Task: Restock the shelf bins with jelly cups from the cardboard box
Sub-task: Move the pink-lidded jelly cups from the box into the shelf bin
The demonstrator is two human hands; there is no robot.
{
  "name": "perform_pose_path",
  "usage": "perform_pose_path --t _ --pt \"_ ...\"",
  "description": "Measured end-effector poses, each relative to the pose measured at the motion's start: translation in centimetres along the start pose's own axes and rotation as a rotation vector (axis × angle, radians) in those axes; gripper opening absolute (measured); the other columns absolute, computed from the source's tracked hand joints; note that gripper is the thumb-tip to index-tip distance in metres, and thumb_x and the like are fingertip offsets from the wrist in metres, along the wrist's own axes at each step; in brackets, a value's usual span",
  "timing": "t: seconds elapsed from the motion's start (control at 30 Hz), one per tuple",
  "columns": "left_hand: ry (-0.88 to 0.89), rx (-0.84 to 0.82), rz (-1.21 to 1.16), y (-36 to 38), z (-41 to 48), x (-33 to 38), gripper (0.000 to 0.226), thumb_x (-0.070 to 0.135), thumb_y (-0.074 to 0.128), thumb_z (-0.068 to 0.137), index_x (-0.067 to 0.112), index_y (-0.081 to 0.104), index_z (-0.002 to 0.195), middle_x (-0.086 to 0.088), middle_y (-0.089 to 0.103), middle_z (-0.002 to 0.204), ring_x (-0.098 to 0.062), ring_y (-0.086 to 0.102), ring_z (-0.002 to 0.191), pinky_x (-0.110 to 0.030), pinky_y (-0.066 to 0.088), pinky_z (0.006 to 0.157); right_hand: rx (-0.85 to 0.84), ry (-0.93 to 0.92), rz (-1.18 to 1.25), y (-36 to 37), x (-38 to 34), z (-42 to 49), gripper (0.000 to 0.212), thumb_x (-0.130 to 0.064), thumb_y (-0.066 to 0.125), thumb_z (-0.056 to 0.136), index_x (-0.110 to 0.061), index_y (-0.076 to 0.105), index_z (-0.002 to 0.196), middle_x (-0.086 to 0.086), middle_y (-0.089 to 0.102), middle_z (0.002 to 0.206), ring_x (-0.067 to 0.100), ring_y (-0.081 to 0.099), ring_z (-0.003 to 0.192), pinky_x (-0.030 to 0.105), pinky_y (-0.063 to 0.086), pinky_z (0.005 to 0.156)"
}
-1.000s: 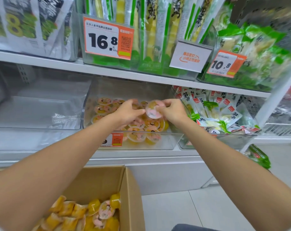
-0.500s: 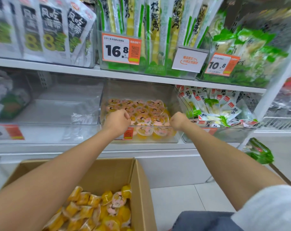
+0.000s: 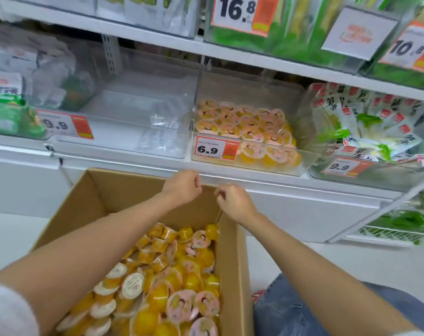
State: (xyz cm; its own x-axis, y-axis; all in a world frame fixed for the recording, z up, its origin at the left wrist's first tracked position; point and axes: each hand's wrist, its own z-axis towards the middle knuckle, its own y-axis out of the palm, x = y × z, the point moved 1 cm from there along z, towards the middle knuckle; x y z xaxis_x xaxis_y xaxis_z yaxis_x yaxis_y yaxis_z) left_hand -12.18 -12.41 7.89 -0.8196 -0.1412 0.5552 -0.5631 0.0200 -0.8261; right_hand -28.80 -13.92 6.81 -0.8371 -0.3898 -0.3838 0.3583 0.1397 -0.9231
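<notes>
A white shelf (image 3: 252, 59) runs across the view, with an open cardboard box (image 3: 114, 192) below it, close to the person. On the shelf, a clear bin (image 3: 249, 90) behind a 6.9 price tag (image 3: 216, 148) holds neat rows of jelly cups (image 3: 240, 122) towards its front. The bin to its left (image 3: 138, 105) shows no cups. Many more cups (image 3: 172, 287) lie loose in the box. A second ago both hands were up in the bin setting a cup down; now they have dropped to the box's far rim. The left hand (image 3: 183, 187) and right hand (image 3: 235, 202) are curled narrow, holding nothing. That cup seems placed, and another pickup likely comes next.
</notes>
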Motion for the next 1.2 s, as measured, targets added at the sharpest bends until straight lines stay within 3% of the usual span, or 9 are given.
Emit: perform_pose_path --t 0.17,0.23,0.33,0.43,0.53,0.73,0.87,0.97,1.2 --pt "-0.193 -0.324 0.012 7.2 -0.5 -9.3 0.007 0.02 0.061 0.086 0.022 0.068 0.087 0.002 0.067 0.098 -0.019 0.063 0.096 -0.028 0.05 0.085 -0.376 0.026 -0.307 7.9 0.1 0.3 0.025 -0.005 0.054 0.083 -0.012 0.065 0.105 0.008 0.064 0.112 0.028 0.062 0.106 0.035 0.052 0.083" --pt "-0.24 -0.396 0.013 10.1 -0.7 -11.8 0.005 0.02 0.062 0.086 0.023 0.065 0.086 0.004 0.059 0.085 -0.016 0.057 0.083 -0.026 0.047 0.074 -0.517 0.057 -0.324 10.3 0.0 1.2 0.025 -0.006 0.055 0.086 -0.008 0.063 0.109 0.011 0.062 0.118 0.03 0.06 0.111 0.035 0.05 0.085" --pt "-0.294 -0.441 -0.015 14.6 -0.1 -14.3 0.027 0.017 0.055 0.088 0.027 0.047 0.065 0.004 0.051 0.069 -0.016 0.052 0.07 -0.026 0.036 0.057 -0.658 0.079 -0.434 13.4 0.4 2.6 0.032 -0.011 0.054 0.09 -0.008 0.059 0.121 0.013 0.056 0.131 0.03 0.053 0.122 0.035 0.043 0.096" --pt "-0.334 -0.411 -0.09 17.6 1.0 -15.2 0.008 0.015 0.053 0.09 0.017 0.06 0.091 -0.009 0.066 0.103 -0.028 0.062 0.101 -0.029 0.043 0.071 -0.755 0.058 -0.588 16.3 2.0 2.9 0.045 -0.02 0.046 0.095 -0.01 0.044 0.139 0.013 0.037 0.146 0.03 0.033 0.136 0.04 0.025 0.111" --pt "-0.387 -0.386 -0.158 20.3 2.2 -15.2 0.053 0.026 0.062 0.091 0.006 0.046 0.137 -0.012 0.052 0.137 -0.029 0.049 0.127 -0.032 0.041 0.101 -0.701 0.052 -0.673 18.3 4.1 2.6 0.045 -0.02 0.033 0.1 -0.007 0.034 0.143 0.012 0.036 0.145 0.029 0.032 0.133 0.04 0.022 0.11" --pt "-0.467 -0.375 -0.107 23.7 3.5 -15.7 0.081 0.044 0.069 0.083 0.007 0.032 0.145 -0.016 0.039 0.142 -0.029 0.041 0.132 -0.032 0.036 0.106 -0.644 0.056 -0.676 20.1 5.1 2.6 0.039 -0.013 0.028 0.1 -0.007 0.044 0.135 0.012 0.042 0.138 0.029 0.036 0.128 0.038 0.024 0.107" --pt "-0.501 -0.339 -0.07 24.2 4.6 -16.4 0.066 0.044 0.072 0.081 0.014 0.046 0.133 -0.011 0.045 0.132 -0.028 0.046 0.124 -0.034 0.041 0.103 -0.639 0.08 -0.648 20.4 5.5 2.5 0.036 -0.013 0.029 0.1 -0.004 0.044 0.131 0.014 0.052 0.133 0.029 0.042 0.124 0.038 0.025 0.106" --pt "-0.51 -0.33 -0.108 24.6 4.5 -16.3 0.058 0.036 0.071 0.083 0.015 0.042 0.13 -0.009 0.054 0.125 -0.028 0.053 0.117 -0.037 0.046 0.093 -0.641 0.08 -0.671 20.3 5.3 2.3 0.037 -0.011 0.03 0.099 -0.003 0.042 0.133 0.015 0.05 0.133 0.03 0.041 0.125 0.04 0.025 0.106" --pt "-0.526 -0.287 -0.174 24.4 4.1 -16.3 0.063 0.039 0.071 0.083 0.012 0.047 0.134 -0.012 0.047 0.131 -0.029 0.05 0.12 -0.036 0.042 0.1 -0.67 0.08 -0.665 19.2 4.9 2.0 0.039 -0.013 0.038 0.097 -0.005 0.04 0.135 0.015 0.047 0.137 0.03 0.039 0.128 0.039 0.026 0.107"
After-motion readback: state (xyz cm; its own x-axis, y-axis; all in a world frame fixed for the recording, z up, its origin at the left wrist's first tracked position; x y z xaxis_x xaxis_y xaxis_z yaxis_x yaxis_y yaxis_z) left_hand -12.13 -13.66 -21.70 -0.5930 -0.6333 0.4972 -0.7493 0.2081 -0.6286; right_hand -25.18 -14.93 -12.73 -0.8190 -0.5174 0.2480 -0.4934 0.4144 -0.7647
